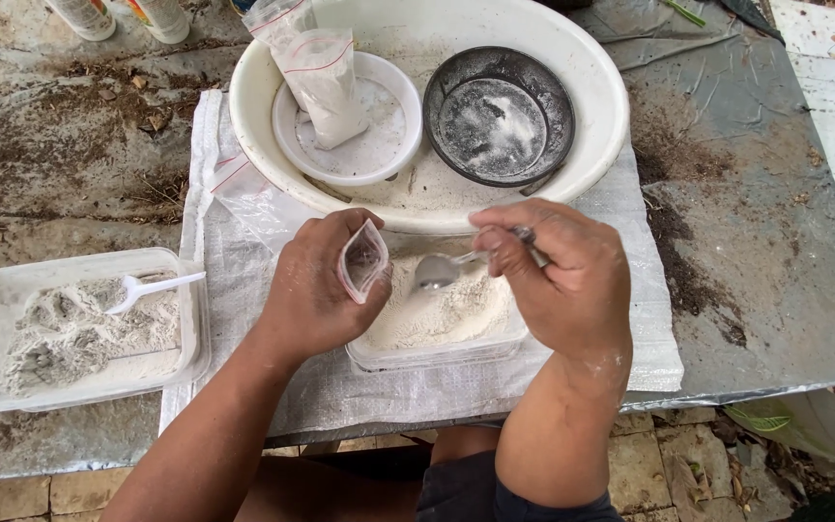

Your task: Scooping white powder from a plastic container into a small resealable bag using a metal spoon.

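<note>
My left hand holds a small clear zip bag open at its mouth, above a clear tub of whitish powder. My right hand pinches the handle of a metal spoon, whose bowl hangs just right of the bag's mouth, over the powder. The spoon's bowl looks nearly empty.
A large white basin behind holds a white dish with a filled powder bag and a dark bowl. At left a second tub of powder has a white plastic spoon. Empty bags lie on the woven sack.
</note>
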